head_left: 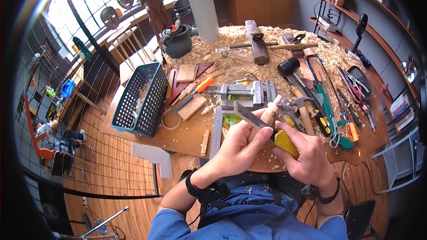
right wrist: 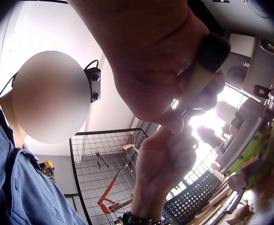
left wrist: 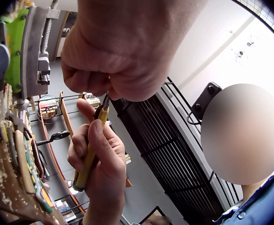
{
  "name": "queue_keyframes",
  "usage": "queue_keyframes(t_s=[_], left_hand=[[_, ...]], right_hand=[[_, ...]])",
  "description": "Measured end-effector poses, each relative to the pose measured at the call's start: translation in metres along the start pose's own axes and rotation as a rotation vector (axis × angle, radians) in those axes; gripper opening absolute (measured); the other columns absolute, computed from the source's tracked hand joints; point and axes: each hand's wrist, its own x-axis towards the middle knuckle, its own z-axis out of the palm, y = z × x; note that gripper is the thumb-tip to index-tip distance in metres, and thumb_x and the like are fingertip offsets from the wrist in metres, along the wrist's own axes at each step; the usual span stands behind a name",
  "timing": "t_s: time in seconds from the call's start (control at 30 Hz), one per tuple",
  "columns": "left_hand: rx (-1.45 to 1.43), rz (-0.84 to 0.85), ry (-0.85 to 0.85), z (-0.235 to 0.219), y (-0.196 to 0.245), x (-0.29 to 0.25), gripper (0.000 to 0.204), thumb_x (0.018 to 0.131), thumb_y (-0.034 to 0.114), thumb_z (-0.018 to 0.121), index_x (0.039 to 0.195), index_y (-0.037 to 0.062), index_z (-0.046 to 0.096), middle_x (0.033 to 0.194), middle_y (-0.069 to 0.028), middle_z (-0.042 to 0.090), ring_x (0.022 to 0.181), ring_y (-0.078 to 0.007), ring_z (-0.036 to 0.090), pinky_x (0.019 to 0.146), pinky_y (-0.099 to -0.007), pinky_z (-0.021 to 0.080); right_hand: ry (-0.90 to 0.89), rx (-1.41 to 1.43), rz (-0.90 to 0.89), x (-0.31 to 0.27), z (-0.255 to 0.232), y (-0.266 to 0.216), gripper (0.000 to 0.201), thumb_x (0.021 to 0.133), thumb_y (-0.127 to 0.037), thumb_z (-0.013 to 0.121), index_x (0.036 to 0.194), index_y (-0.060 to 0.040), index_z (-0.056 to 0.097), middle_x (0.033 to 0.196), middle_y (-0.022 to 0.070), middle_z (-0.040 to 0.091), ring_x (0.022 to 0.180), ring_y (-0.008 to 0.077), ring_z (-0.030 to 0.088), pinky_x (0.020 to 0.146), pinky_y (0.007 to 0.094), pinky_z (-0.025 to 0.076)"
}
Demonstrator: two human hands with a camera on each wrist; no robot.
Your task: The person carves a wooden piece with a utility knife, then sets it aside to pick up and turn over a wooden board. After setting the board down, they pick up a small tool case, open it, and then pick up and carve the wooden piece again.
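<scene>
My left hand [head_left: 238, 149] grips a pale carved piece of wood [head_left: 270, 113] whose narrow end points up and away toward the vise. In my right hand [head_left: 309, 155] is a knife with a yellow handle [head_left: 287, 145]. Its broad grey blade [head_left: 250, 117] lies across the wood, slanting to the upper left. The left thumb presses by the back of the blade. The left wrist view shows the right fingers wrapped along the yellow handle [left wrist: 91, 159], its metal end meeting the left fist [left wrist: 113, 70]. In the right wrist view the handle's dark butt [right wrist: 214, 50] sticks out of the grip.
Beyond the hands a metal vise [head_left: 242, 94] stands on the bench. A perforated basket [head_left: 144, 100] is at the left, near an orange-handled tool [head_left: 205, 83]. To the right lie a black mallet [head_left: 289, 66], a claw hammer [head_left: 306, 111] and saws. Wood shavings [head_left: 231, 35] heap behind.
</scene>
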Motion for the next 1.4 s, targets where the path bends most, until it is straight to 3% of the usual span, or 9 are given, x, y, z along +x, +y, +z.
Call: queue_keyframes(t_s=[0.27,0.4,0.5,0.57,0.77,0.97,1.2,1.3,1.4], left_hand=[[0.049,-0.161,-0.012,-0.007,0.001,-0.006,0.036,0.108,0.016,0.057,0.138,-0.0032,0.059,0.130,-0.0055,0.066,0.115,-0.0082,0.058,0.099,-0.0275,0.048],[-0.001,-0.075,-0.005,-0.003,-0.001,-0.003,0.037,0.109,0.018,0.057,0.138,-0.0033,0.059,0.132,-0.0063,0.065,0.116,-0.0086,0.058,0.100,-0.0277,0.047],[-0.029,0.031,0.114,0.004,0.000,-0.001,0.035,0.108,0.020,0.058,0.132,-0.0055,0.061,0.105,0.0011,0.065,0.090,-0.0042,0.052,0.081,-0.0219,0.046],[-0.011,-0.042,0.033,-0.003,-0.001,-0.003,0.038,0.109,0.021,0.055,0.137,-0.0043,0.059,0.131,-0.0064,0.065,0.114,-0.0080,0.058,0.098,-0.0262,0.047],[0.062,-0.203,-0.022,-0.008,0.004,-0.005,0.035,0.109,0.020,0.055,0.135,-0.0037,0.061,0.125,-0.0037,0.066,0.109,-0.0046,0.056,0.093,-0.0240,0.046],[-0.012,-0.024,0.025,-0.001,0.004,-0.003,0.040,0.110,0.019,0.055,0.143,-0.0026,0.054,0.130,-0.0040,0.064,0.110,-0.0040,0.056,0.091,-0.0235,0.047],[0.015,-0.037,-0.013,-0.008,0.000,-0.004,0.042,0.109,0.018,0.054,0.146,-0.0026,0.051,0.132,-0.0046,0.064,0.106,-0.0038,0.056,0.088,-0.0219,0.046],[0.038,-0.101,-0.039,-0.010,0.003,-0.005,0.040,0.109,0.015,0.056,0.144,-0.0036,0.052,0.120,-0.0020,0.065,0.105,-0.0046,0.056,0.088,-0.0234,0.047],[0.031,-0.050,-0.025,-0.005,0.004,-0.004,0.043,0.109,0.018,0.056,0.146,-0.0024,0.051,0.132,-0.0045,0.064,0.106,-0.0043,0.057,0.089,-0.0216,0.046]], right_hand=[[0.031,-0.019,-0.039,0.004,0.000,0.000,0.056,0.088,-0.015,0.078,0.135,0.0059,0.057,0.109,0.0266,0.071,0.092,0.0415,0.072,0.078,0.0444,0.057],[0.006,0.009,-0.028,0.004,0.000,-0.001,0.056,0.089,-0.016,0.078,0.135,0.0063,0.057,0.109,0.0268,0.071,0.093,0.0418,0.072,0.078,0.0447,0.058],[-0.026,0.025,-0.016,0.003,0.001,0.000,0.056,0.089,-0.017,0.078,0.136,0.0068,0.057,0.109,0.0271,0.071,0.093,0.0419,0.072,0.079,0.0448,0.058],[-0.040,0.031,-0.009,0.003,0.001,0.000,0.056,0.089,-0.017,0.078,0.136,0.0071,0.057,0.110,0.0274,0.071,0.093,0.0420,0.072,0.079,0.0448,0.058],[0.009,-0.011,-0.033,0.003,0.003,0.002,0.057,0.090,-0.018,0.078,0.136,0.0079,0.057,0.112,0.0278,0.071,0.094,0.0424,0.072,0.079,0.0448,0.058],[-0.019,-0.009,-0.022,0.004,0.000,0.001,0.060,0.091,-0.021,0.077,0.140,0.0050,0.055,0.109,0.0263,0.072,0.091,0.0413,0.073,0.076,0.0443,0.058],[-0.034,-0.021,-0.013,0.005,0.001,0.002,0.061,0.091,-0.024,0.076,0.143,0.0006,0.055,0.105,0.0237,0.073,0.085,0.0400,0.073,0.072,0.0445,0.057],[-0.006,-0.028,-0.032,0.004,0.002,0.002,0.061,0.091,-0.024,0.076,0.143,0.0011,0.055,0.104,0.0242,0.073,0.085,0.0399,0.073,0.072,0.0442,0.057],[-0.008,-0.010,-0.022,0.004,0.002,0.001,0.061,0.092,-0.023,0.076,0.143,0.0016,0.055,0.103,0.0248,0.073,0.085,0.0400,0.073,0.072,0.0439,0.057]])
